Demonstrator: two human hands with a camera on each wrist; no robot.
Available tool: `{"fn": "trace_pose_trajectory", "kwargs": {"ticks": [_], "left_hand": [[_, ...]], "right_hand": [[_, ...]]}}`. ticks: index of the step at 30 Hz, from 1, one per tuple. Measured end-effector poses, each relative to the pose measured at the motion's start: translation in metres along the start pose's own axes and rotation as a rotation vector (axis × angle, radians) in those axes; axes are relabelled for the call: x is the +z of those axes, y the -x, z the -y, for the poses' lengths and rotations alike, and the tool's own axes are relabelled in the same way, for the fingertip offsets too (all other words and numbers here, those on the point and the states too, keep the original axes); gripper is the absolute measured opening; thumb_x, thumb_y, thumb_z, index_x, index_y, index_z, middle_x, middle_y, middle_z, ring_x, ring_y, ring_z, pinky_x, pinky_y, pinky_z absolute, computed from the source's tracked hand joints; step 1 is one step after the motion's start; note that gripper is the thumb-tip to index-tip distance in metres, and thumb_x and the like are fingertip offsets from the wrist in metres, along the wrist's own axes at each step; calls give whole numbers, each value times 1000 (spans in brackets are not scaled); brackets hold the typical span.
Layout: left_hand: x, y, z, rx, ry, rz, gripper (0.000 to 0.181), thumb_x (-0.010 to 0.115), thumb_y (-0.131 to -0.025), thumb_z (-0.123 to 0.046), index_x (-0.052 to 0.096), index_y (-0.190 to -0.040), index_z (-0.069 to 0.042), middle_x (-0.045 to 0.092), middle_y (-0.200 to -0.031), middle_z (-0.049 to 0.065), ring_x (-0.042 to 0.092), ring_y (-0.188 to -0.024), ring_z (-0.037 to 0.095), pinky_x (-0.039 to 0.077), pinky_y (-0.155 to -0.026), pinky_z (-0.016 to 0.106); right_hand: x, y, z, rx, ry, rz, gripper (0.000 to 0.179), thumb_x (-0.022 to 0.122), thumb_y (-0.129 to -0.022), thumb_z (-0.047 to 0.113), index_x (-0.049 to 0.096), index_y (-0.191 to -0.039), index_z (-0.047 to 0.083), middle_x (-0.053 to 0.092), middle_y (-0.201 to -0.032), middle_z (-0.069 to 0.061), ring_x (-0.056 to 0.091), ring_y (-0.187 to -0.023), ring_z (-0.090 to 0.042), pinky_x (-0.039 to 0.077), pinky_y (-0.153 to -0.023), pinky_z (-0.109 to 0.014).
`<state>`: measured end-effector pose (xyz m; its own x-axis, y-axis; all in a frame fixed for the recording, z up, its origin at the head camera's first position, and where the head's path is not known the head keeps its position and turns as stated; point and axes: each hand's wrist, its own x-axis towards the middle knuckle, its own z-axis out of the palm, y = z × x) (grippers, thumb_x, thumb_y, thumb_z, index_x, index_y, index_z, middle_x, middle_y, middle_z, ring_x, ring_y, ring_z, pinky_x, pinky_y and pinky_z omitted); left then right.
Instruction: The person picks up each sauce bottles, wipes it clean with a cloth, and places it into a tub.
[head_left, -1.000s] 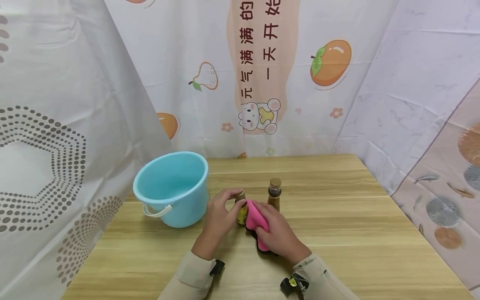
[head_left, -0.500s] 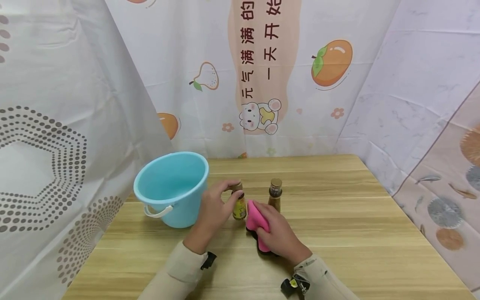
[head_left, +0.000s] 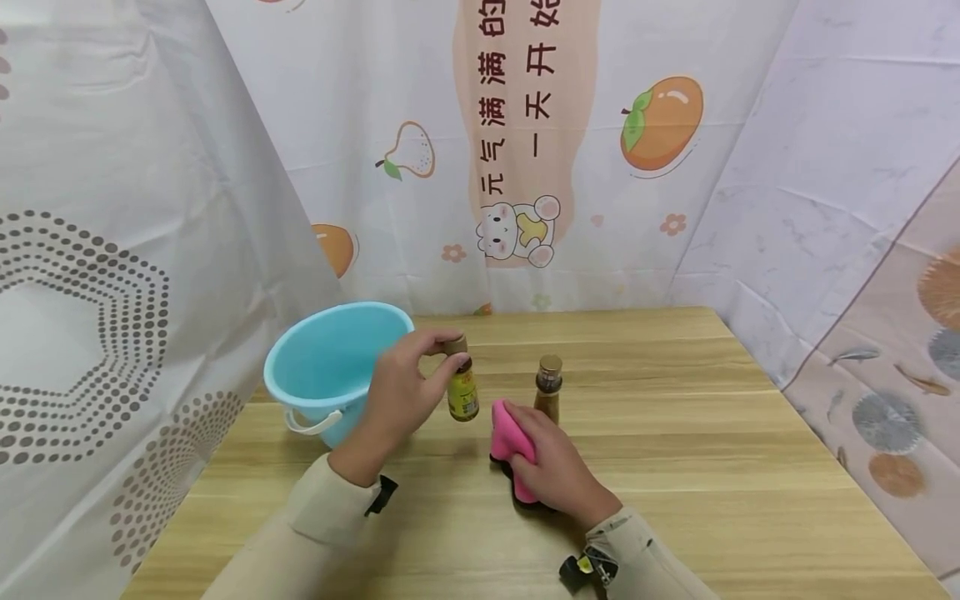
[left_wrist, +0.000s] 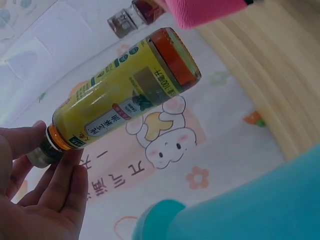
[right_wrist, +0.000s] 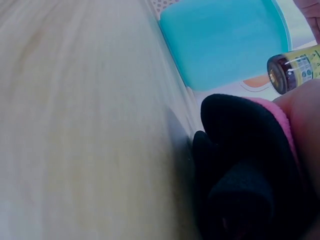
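Note:
My left hand (head_left: 401,387) pinches a small glass bottle (head_left: 462,393) with a yellow label by its neck and cap, and the bottle hangs above the table. In the left wrist view the bottle (left_wrist: 120,90) shows amber liquid at its base. My right hand (head_left: 555,462) grips a soft pink thing (head_left: 510,433) with a black underside, low over the table; its kind does not show. The right wrist view shows its thick black folds (right_wrist: 245,145). Just behind that hand stands a second bottle (head_left: 550,392) with a gold-brown cap, its lower part hidden.
A light blue bucket (head_left: 352,404) with a white handle (head_left: 313,423) stands at the left, partly behind my left hand. The wooden table (head_left: 712,442) reaches back to a printed curtain (head_left: 420,67). More curtains hang at both sides.
My left hand has lifted the yellow-labelled bottle off the table and carried it left, toward the bucket. The right hand and the pink thing have hardly moved.

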<state>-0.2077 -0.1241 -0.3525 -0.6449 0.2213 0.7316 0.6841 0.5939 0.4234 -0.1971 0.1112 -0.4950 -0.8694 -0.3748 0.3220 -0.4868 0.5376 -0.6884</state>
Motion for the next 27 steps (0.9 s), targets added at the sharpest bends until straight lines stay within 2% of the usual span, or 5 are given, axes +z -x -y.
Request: {"fn": "trace_pose_trajectory", "kwargs": {"ticks": [9, 16, 23, 27], "left_hand": [[-35, -23, -1, -4, -69, 43, 30, 82, -91, -17, 73, -119, -11, 77, -108, 1, 74, -96, 14, 62, -85, 38], [-65, -46, -5, -80, -29, 86, 28, 81, -91, -19, 73, -118, -16, 78, -104, -2, 76, -92, 13, 62, -80, 40], [-85, -67, 4, -139, -39, 117, 27, 80, -93, -17, 72, -118, -16, 77, -102, 0, 77, -92, 16, 60, -80, 42], [-95, -80, 9, -177, -43, 131, 26, 79, -93, -18, 72, -118, -15, 77, -103, 2, 77, -90, 16, 59, -80, 35]], "right_hand": [[1, 0, -1, -8, 21, 2, 78, 71, -89, 7, 43, -159, 28, 54, -149, 0, 57, -125, -14, 53, -104, -44], [2, 0, -1, -16, 23, -9, 77, 70, -89, 7, 44, -159, 25, 56, -148, -1, 57, -124, -15, 53, -102, -44], [3, 0, -3, 2, 17, 2, 78, 71, -89, 8, 43, -159, 28, 55, -149, 1, 57, -124, -14, 53, -103, -43], [3, -1, -4, 4, 15, 5, 78, 71, -90, 8, 42, -159, 28, 54, -149, 2, 57, -124, -13, 53, -102, -42]]}}
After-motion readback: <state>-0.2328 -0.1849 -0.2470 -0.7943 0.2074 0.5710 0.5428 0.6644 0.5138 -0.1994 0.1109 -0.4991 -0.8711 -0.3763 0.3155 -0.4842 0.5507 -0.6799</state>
